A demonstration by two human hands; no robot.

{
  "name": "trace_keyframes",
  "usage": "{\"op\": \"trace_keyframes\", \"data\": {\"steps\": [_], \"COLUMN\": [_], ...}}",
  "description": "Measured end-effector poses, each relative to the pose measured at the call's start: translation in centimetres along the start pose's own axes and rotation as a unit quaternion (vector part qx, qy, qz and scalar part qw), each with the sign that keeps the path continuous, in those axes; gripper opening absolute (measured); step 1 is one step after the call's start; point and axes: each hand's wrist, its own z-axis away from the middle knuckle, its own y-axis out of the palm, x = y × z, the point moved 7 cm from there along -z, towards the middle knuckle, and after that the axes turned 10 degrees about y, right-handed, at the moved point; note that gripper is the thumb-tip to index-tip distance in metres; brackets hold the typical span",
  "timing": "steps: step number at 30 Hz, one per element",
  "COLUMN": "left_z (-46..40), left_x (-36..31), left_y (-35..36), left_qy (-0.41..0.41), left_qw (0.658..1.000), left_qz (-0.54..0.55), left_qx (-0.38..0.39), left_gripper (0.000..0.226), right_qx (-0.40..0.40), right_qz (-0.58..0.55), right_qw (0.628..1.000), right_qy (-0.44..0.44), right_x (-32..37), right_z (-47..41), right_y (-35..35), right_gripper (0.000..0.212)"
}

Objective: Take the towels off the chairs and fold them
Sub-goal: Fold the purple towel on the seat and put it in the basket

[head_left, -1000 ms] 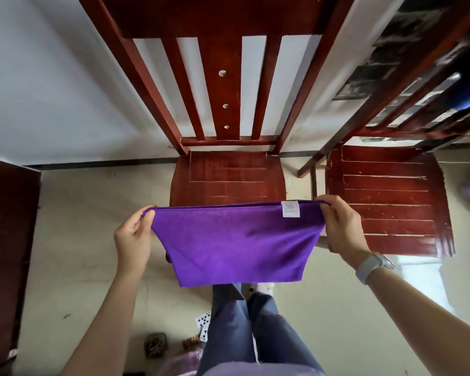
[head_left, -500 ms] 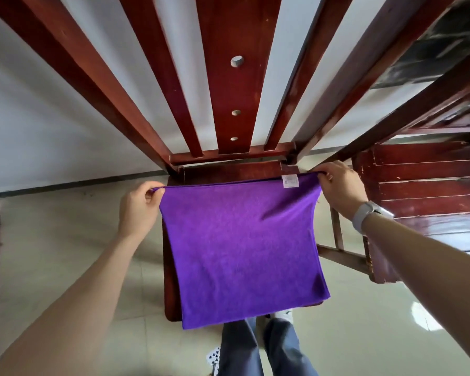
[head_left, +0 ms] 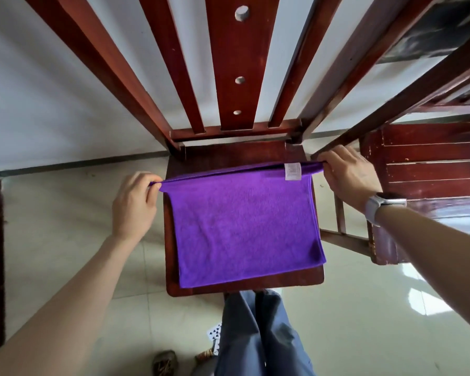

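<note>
Big red-brown wooden chair [head_left: 244,147] fills the view, its slatted back running off the top edge, seat facing the person. A second chair [head_left: 429,169] stands just beside it on the right, cut off by the frame, its back rails blurred. Across the first seat lies the purple towel [head_left: 244,229], doubled over, near edge by the seat's front rim, far edge lifted slightly off the wood. It looks a little longer front to back than side to side, though the wide lens bends things. How many layers are in the fold, hard to say. The left hand [head_left: 133,204] pinches the far left corner, thumb and fingers curled on the cloth; the right hand [head_left: 347,175] grips the far right corner, fingertips tucked under and hidden. A pale watch [head_left: 377,207] sits on the right wrist. A small white label [head_left: 292,171] hangs at the far edge near the right hand, its print unreadable. Below, on the tiled floor [head_left: 364,308], playing cards [head_left: 215,335] peek out, partly hidden behind the trouser legs.
</note>
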Motion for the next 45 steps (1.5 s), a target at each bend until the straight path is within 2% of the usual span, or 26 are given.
{"op": "trace_keyframes", "data": {"steps": [2,5,9,11,13,17,22,31,37,42,45], "left_z": [2.1,5.7,10.7,12.8,14.6,17.1,19.5,20.6,20.7,21.2,20.7], "left_x": [-0.8,-2.1,-3.7,-4.2,-4.6,-5.3,-5.1,-4.0,-4.1,-3.9,-3.9], "left_y": [-0.1,0.1,1.3,1.9,2.4,3.7,6.0,8.9,8.7,10.8,11.2], "left_qy": [0.023,0.061,0.098,0.104,0.097,0.094,0.100,0.091,0.096,0.061,0.020], "left_qw": [1.000,0.997,0.993,0.992,0.992,0.991,0.985,0.976,0.974,0.954,0.950], "left_qz": [-0.017,-0.037,-0.053,-0.056,-0.057,-0.059,-0.085,-0.118,-0.127,-0.162,-0.148], "left_qx": [0.003,0.008,0.032,0.046,0.055,0.072,0.113,0.161,0.160,0.245,0.274], "left_gripper": [0.009,0.012,0.015,0.017,0.018,0.017,0.018,0.017,0.018,0.014,0.024], "right_qx": [0.010,0.039,0.075,0.072,0.069,0.067,0.067,0.073,0.064,0.118,0.140], "right_qz": [-0.009,-0.016,-0.009,-0.013,-0.010,0.007,0.035,0.089,0.114,0.162,0.159], "right_qw": [1.000,0.998,0.995,0.994,0.993,0.990,0.987,0.981,0.980,0.969,0.971], "right_qy": [-0.003,-0.039,-0.072,-0.082,-0.095,-0.123,-0.140,-0.155,-0.151,-0.147,-0.110], "right_x": [-0.5,-0.9,-2.0,-2.1,-2.1,-2.6,-3.0,-3.0,-2.6,-2.5,-2.3], "right_z": [2.1,5.9,10.3,12.2,13.8,16.5,18.6,20.3,20.4,20.7,20.2], "right_y": [0.3,1.5,3.6,4.1,4.6,6.1,7.8,10.5,10.1,11.9,11.9], "right_gripper": [0.020,0.009,0.015,0.007,0.002,0.019,0.009,0.014,0.012,0.017,0.012]}}
